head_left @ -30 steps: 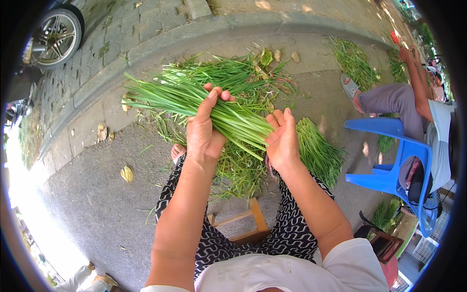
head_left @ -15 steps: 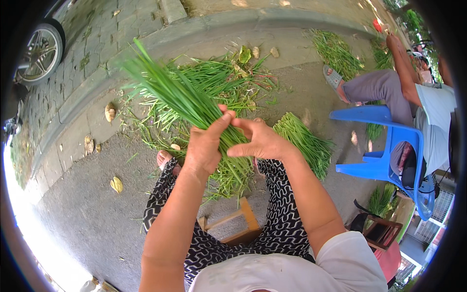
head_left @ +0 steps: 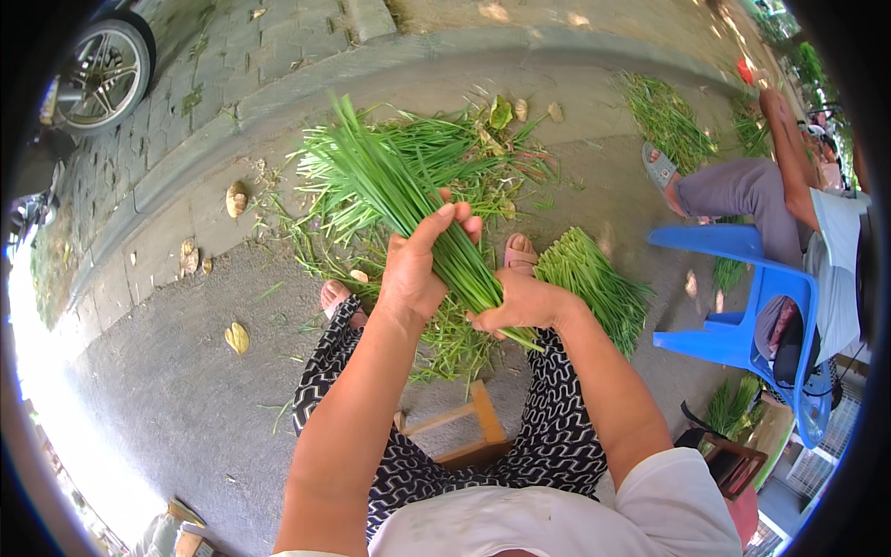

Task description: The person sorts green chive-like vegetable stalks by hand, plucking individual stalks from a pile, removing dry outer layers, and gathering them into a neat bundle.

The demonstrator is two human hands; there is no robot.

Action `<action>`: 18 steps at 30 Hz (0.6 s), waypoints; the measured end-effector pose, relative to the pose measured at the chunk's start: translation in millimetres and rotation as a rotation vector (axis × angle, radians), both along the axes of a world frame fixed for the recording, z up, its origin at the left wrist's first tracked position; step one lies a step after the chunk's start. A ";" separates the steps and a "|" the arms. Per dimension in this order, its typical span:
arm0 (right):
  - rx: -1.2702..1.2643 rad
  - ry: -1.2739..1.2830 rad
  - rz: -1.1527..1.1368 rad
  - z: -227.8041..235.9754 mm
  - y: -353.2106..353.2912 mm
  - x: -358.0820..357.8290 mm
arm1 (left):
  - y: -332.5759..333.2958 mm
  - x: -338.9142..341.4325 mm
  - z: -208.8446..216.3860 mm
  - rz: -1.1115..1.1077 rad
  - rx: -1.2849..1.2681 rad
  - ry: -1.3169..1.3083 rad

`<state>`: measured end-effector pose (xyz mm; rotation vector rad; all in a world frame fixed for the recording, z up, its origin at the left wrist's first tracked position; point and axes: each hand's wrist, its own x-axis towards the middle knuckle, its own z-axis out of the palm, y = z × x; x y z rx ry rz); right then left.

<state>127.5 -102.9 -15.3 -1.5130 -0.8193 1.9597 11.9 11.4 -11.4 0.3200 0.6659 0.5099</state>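
Left hand (head_left: 415, 272) grips the green stalks (head_left: 394, 190), right hand (head_left: 535, 302) clasps their near end, fingers curled; another bunch (head_left: 599, 288) lies right.

Around the held bunch (head_left: 408, 204), we find loose stalks (head_left: 478, 172) on the ground (head_left: 213, 371) beneath, a wheel (head_left: 107, 76) at ten o'clock, another bunch (head_left: 597, 288) at four and, beyond it, a chair (head_left: 710, 348).
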 end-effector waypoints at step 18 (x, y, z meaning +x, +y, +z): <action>-0.246 -0.523 0.161 30.8 -54.8 89.0 | 25.9 19.1 -30.1 0.108 -0.264 -0.064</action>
